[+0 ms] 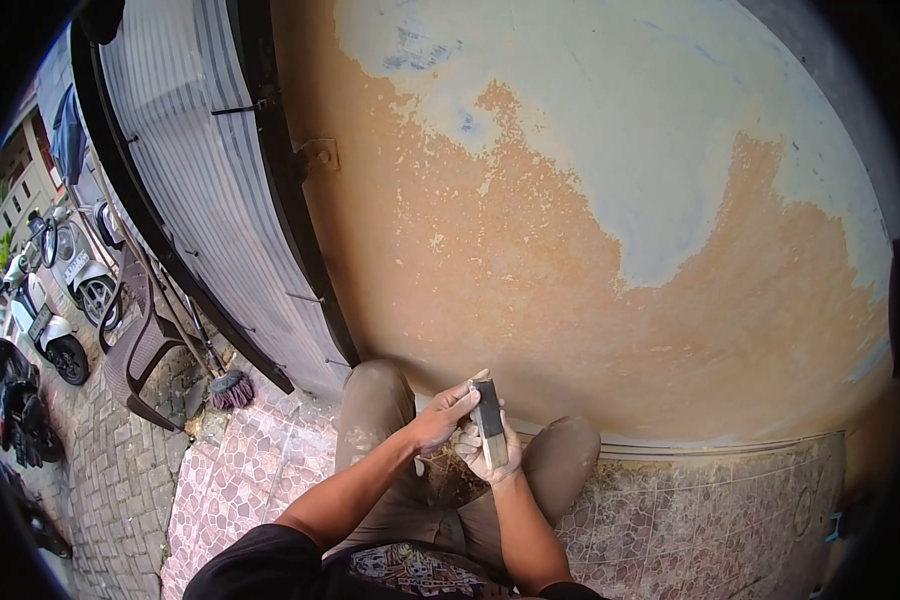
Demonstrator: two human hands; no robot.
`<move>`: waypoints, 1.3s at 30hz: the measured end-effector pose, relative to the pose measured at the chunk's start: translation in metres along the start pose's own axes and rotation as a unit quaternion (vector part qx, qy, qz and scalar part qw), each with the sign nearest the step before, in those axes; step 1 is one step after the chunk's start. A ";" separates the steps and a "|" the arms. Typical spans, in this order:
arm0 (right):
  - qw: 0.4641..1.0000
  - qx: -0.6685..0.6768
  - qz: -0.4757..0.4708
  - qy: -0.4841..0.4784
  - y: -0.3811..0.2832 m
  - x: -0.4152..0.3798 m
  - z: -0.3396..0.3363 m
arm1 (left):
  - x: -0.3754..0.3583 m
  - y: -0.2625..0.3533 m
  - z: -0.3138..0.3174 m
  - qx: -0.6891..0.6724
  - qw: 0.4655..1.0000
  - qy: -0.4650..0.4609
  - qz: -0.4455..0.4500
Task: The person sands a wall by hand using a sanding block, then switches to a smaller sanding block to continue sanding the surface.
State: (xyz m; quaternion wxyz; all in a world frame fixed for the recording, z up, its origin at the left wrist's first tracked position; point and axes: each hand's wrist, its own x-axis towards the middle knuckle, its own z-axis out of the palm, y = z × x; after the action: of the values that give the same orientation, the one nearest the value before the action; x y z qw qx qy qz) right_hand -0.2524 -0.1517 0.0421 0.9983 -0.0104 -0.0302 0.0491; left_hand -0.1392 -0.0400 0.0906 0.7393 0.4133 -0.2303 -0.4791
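Observation:
A narrow block (490, 420), dark on its upper part and pale at its lower end, is held upright in front of my knees. My left hand (442, 418) has its fingers closed at the block's upper end. Around the lower part of the block, my right hand (497, 462) is wrapped with dusty fingers. Behind both hands stands a wall (530, 300) whose orange-tan surface shows below pale, peeling paint.
A corrugated panel (195, 170) in a dark frame stands at the left. Beyond it are a brown plastic chair (140, 350), a mop (231, 390) and several parked motorbikes. Patterned tiles (240, 470) and crumbly debris lie around my legs.

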 end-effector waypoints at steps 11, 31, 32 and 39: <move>0.973 -0.131 -0.090 0.169 0.006 0.007 -0.022 | 0.013 0.210 0.037 0.391 0.597 0.374 0.593; 0.229 -0.779 -0.525 0.256 -0.078 0.032 0.109 | 0.072 0.218 0.019 0.462 0.423 0.478 0.616; 0.132 -0.769 -0.576 0.242 -0.090 0.042 0.122 | 0.072 0.203 0.012 0.567 0.366 0.418 0.608; -0.191 -0.773 -0.579 0.175 -0.152 0.074 0.040 | 0.052 0.167 -0.024 0.752 0.308 0.190 0.551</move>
State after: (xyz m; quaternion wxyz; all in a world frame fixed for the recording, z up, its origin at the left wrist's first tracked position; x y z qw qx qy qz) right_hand -0.1666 -0.2949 0.0900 0.1651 0.7605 -0.1367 0.6129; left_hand -0.0124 -0.0436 0.2128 0.2251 0.6473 -0.5182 0.5117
